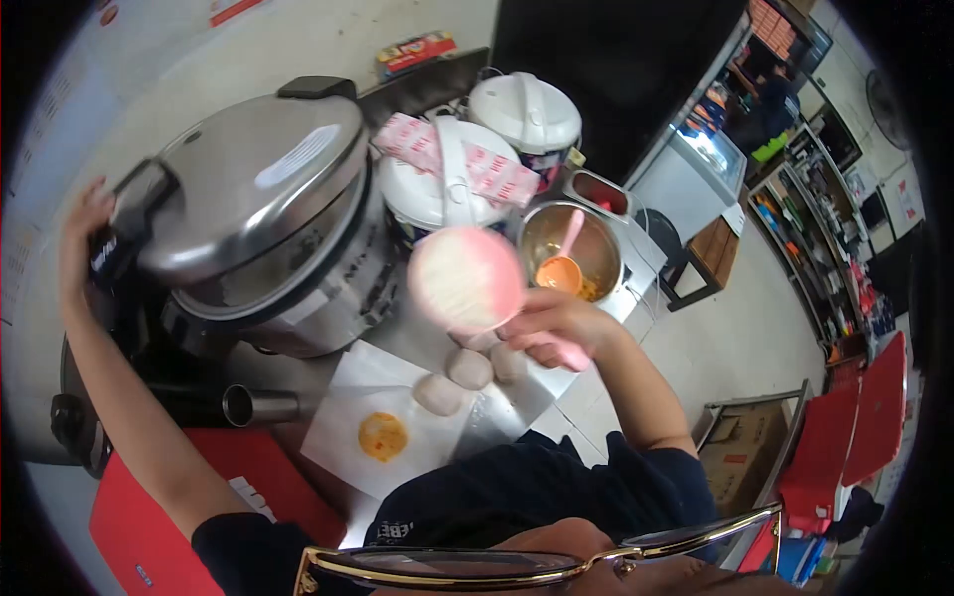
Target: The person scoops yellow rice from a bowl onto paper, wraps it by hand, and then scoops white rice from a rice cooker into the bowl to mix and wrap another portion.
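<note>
My left hand (87,211) grips the black handle at the near side of a large steel rice cooker's lid (263,179). The lid is tilted up, leaving a gap above the cooker body (343,283). In my right hand (564,323) is a pink long-handled scoop (505,276), slightly blurred, holding white rice (459,281). Below it, several pale round lumps (469,369) sit beside white paper (348,397) bearing an orange-stained patch (383,437). A steel bowl (614,233) beyond holds an orange-and-pink ladle (559,275).
Two white-lidded pots (427,204) stand behind, a pink-and-white packet (497,176) across one. A metal cup (260,405) lies near a red box (149,497). A small steel container (599,192) is at the back. Another person (775,99) stands far right.
</note>
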### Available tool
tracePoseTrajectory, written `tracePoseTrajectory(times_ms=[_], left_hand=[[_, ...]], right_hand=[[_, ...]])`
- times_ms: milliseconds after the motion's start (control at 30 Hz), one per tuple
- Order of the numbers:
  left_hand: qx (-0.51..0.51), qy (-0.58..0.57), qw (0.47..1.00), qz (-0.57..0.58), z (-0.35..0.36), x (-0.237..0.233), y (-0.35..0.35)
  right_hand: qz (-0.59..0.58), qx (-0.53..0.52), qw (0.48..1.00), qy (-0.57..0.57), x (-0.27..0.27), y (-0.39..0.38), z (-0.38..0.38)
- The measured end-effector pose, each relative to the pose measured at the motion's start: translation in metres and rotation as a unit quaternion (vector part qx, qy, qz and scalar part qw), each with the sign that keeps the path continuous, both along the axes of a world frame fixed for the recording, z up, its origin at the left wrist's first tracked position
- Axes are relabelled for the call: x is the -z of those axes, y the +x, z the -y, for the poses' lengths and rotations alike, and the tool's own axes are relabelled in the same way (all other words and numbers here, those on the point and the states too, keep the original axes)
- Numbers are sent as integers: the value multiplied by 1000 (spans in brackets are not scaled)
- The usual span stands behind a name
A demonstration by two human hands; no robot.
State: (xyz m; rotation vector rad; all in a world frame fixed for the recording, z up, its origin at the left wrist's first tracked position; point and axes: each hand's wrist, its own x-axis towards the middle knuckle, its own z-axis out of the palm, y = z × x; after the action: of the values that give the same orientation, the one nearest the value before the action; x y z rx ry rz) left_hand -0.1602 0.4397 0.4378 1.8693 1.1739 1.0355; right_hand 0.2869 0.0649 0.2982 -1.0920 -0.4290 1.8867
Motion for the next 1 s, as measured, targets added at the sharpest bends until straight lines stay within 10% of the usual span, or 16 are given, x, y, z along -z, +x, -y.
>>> tracePoseTrajectory(times_ms=[133, 200, 333, 400, 667, 867, 1000], left_hand=[[12, 67, 995, 75, 15, 134, -42], [-42, 44, 992, 107, 35, 131, -29], [-64, -87, 991, 75, 52, 108, -19], [-158, 77, 983, -57, 67, 103, -12], [-237, 407, 879, 75, 236, 93, 84], [-224, 400, 887, -54, 320, 141, 140], [-255, 324, 905, -103, 368, 195, 142]], right_hand=[[317, 186, 925, 96, 54, 83, 63], [831, 222, 491, 134, 91, 107, 74], [893, 44, 448, 0, 144, 137, 85], [879, 108, 463, -34, 130, 151, 82], [592, 134, 544, 580, -15, 74, -68], [664, 0, 464, 586, -30, -81, -212], [595, 146, 414, 674, -22, -58, -201]])
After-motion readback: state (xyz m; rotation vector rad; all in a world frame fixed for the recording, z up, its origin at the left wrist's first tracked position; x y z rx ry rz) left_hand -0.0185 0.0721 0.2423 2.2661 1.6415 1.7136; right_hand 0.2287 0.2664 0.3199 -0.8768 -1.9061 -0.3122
